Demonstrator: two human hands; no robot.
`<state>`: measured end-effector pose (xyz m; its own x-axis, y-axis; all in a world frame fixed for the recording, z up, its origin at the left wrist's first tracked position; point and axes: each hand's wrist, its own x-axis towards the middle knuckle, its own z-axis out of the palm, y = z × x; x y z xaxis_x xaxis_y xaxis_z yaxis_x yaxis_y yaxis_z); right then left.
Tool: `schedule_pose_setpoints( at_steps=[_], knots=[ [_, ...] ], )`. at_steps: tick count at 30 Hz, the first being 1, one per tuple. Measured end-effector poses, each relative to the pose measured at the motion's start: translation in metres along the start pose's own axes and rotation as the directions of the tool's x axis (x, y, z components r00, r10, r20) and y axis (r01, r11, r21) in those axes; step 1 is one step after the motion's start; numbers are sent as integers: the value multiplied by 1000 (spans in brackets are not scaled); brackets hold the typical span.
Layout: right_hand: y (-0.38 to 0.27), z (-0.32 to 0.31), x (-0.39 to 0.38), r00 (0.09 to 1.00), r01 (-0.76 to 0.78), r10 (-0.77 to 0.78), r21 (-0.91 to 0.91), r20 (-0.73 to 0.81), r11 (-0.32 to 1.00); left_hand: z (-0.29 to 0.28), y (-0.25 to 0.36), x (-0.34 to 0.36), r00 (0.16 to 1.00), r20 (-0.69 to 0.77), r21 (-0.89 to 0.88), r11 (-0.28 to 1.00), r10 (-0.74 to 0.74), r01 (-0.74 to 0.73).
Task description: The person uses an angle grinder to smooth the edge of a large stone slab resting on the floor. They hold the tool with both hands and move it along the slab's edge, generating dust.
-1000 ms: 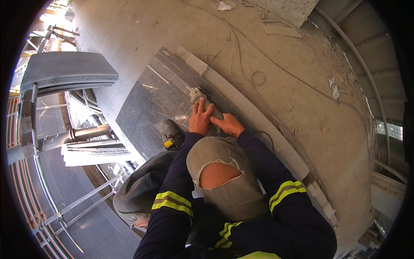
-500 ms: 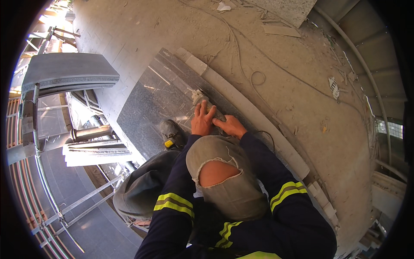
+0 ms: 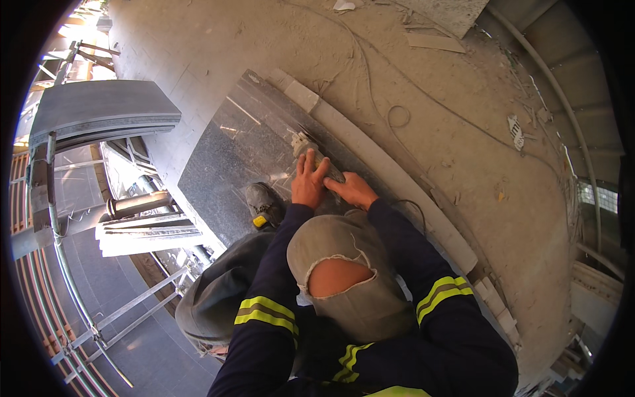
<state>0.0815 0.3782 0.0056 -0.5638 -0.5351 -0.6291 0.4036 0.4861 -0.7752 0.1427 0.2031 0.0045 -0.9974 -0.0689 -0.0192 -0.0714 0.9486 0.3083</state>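
Observation:
A dust-coated angle grinder (image 3: pixel 301 143) rests low over a dark, speckled stone slab (image 3: pixel 215 155). Its head points away from me, and its disc is mostly hidden. My left hand (image 3: pixel 308 182) lies over the front of the grinder's body, fingers wrapped on it. Just behind, to the right, my right hand (image 3: pixel 357 191) grips the rear part, with the thumb near the left hand. From that end a dark cord (image 3: pixel 419 210) loops off to the right. My shoe (image 3: pixel 264 204) stands on the slab, left of the left hand.
A pale slab (image 3: pixel 370 155) lies under the dark one along its right edge. Stacked dark slabs (image 3: pixel 106 109) sit at the far left, above metal framing and white strips (image 3: pixel 149 235). A long cable (image 3: pixel 370 99) trails over the dusty floor. Corrugated sheeting (image 3: pixel 562 66) stands at the right.
Very little differs. The grinder's head and my left hand sit a touch farther forward and left; both hands keep the same hold.

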Motion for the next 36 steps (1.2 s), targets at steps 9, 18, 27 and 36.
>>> schedule_pose_setpoints(
  at_steps=[9,18,27,36],
  knots=[
    [10,14,58,991,43,-51,-67,-120,997,-4,-24,28,1000,-2,13,1000,13,-13],
    [-14,3,31,995,-91,92,-31,37,995,-7,-19,19,1000,30,56,998,1,-3],
    [19,4,13,999,-17,15,-34,-47,999,-1,4,1,999,4,29,999,33,-33],
    [7,5,8,999,-40,39,-10,-32,999,17,-9,2,997,-70,67,997,29,-24]
  ],
)
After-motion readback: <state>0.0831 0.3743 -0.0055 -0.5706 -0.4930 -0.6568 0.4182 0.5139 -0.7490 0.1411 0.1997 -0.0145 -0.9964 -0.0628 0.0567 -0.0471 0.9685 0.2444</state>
